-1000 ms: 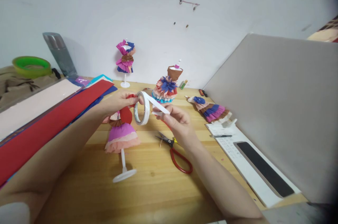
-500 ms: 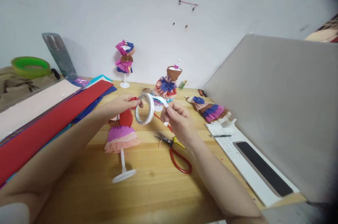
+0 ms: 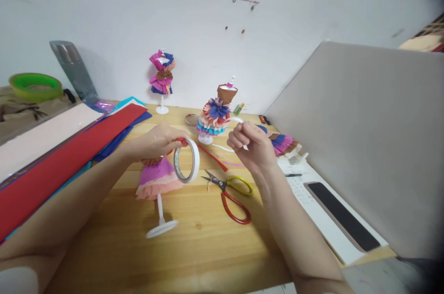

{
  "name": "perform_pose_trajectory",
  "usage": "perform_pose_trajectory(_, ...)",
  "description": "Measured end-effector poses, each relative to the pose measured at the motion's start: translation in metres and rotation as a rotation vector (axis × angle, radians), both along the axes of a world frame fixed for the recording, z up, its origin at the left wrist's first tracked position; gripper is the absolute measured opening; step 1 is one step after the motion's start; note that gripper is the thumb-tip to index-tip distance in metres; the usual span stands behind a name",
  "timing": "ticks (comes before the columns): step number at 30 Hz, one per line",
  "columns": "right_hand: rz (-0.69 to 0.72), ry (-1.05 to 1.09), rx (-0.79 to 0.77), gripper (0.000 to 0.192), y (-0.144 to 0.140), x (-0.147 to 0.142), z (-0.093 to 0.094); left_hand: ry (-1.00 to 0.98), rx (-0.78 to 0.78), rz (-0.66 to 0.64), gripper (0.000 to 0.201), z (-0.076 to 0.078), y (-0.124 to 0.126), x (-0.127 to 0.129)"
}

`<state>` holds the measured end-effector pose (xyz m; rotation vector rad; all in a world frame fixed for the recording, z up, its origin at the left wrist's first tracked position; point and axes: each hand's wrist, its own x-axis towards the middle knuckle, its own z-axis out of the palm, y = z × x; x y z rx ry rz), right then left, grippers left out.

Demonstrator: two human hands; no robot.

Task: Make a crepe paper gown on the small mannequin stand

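While the scissors (image 3: 221, 185) lie slightly open, presumably for easy reach, the left hand (image 3: 161, 139), beyond them leftward, pinches the tape roll (image 3: 196, 161) and a red piece (image 3: 181, 141), likely steadying both; beyond them rightward, the right hand (image 3: 252, 144) clasps a white strip (image 3: 237, 119), perhaps preventing sticking.

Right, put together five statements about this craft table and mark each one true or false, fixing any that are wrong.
1. The left hand holds a tape roll. True.
2. The right hand grips the scissors. False: it holds up a white strip; the scissors lie on the wooden table.
3. Both scissors handles are red. False: one is red, the other yellow.
4. The brown-topped paper dress bears a blue flower. True.
5. Long red paper lies toward the left of the picture. True.
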<state>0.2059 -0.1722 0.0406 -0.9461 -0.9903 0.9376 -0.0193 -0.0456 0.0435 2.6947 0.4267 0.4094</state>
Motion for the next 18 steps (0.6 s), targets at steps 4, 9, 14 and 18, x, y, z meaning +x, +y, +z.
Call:
perform_pose_trajectory(4, 0.112, -0.664, -0.204, 0.031, 0.0, 0.018, -0.006, -0.134, -0.205, 0.107, 0.029, 0.005, -0.001, -0.005)
perform_pose_trajectory(9, 0.213, -1.39, -0.497, 0.021, 0.007, 0.033, -0.02, -0.386, -0.293, 0.172, 0.036, 0.008, 0.008, -0.01)
perform_pose_trajectory(14, 0.231, -1.548, -0.667, 0.019, 0.02, 0.034, -0.039, -0.398, -0.246, 0.16, 0.035, 0.009, 0.015, -0.011)
perform_pose_trajectory(18, 0.142, -1.614, -0.692, 0.013, 0.028, 0.024, -0.055, -0.365, -0.284, 0.162, 0.033, 0.008, 0.014, -0.01)
